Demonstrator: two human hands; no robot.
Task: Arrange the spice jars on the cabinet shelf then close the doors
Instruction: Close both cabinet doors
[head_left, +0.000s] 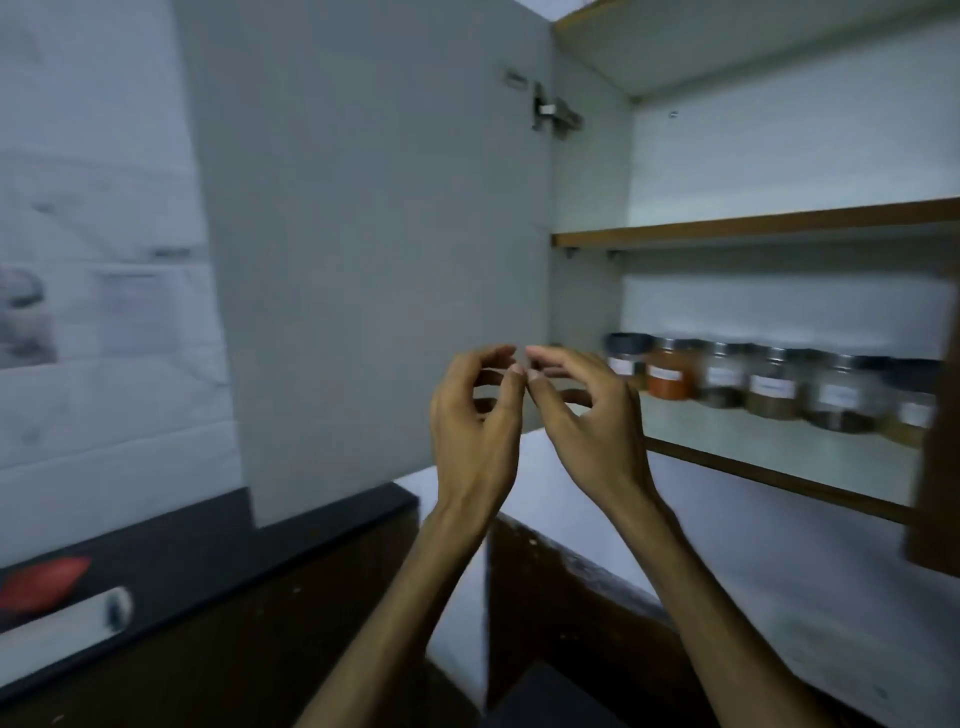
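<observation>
Several glass spice jars (774, 387) with metal lids and white labels stand in a row on the lower cabinet shelf (769, 444). One jar (670, 376) holds orange-red powder. The left cabinet door (374, 249) hangs wide open, and the edge of the right door (937, 441) shows at the frame's right. My left hand (475, 415) and my right hand (587, 410) are raised side by side in front of the shelf's left end. Their fingers are loosely curled, fingertips nearly touching each other, and neither holds anything.
An upper shelf (753, 226) sits above the jars. A dark counter (208, 566) lies below left with a red object (44, 582) and a white cylinder (67, 621). A pale ledge (779, 587) runs under the cabinet. A papered wall (93, 260) is at left.
</observation>
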